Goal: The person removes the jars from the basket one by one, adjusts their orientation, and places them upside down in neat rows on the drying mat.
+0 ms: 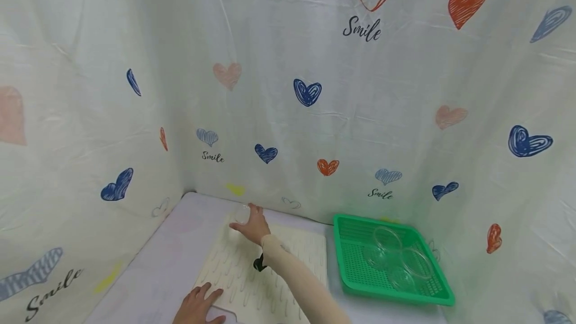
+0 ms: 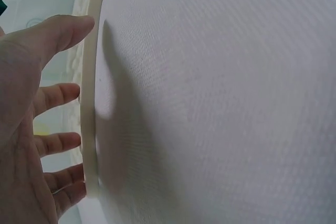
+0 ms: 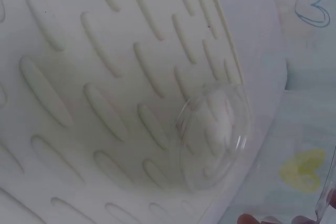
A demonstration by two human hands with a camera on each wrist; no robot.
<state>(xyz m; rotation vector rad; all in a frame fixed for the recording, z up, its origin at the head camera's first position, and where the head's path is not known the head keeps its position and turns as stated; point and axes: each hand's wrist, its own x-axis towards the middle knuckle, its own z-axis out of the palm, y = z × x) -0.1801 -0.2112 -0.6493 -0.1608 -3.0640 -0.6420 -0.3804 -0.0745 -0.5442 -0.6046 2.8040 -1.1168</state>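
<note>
My right hand (image 1: 253, 225) reaches over the far left of a cream ridged drying mat (image 1: 238, 274). Between its thumb and fingers it holds a clear glass bowl (image 1: 242, 214). In the right wrist view, only fingertips (image 3: 302, 220) and a transparent edge show at the lower right. A clear round bowl (image 3: 210, 137) appears over the mat's edge there; whether it is the held one I cannot tell. My left hand (image 1: 196, 306) rests at the mat's near left edge, fingers spread. In the left wrist view, its fingertips (image 2: 71, 141) meet the mat's rim.
To the right of the mat, a green plastic basket (image 1: 344, 264) contains clear glass bowls (image 1: 400, 279). A pale tablecloth (image 1: 175, 244) covers the table. Curtains printed with hearts (image 1: 270, 114) hang close behind the table and along its sides.
</note>
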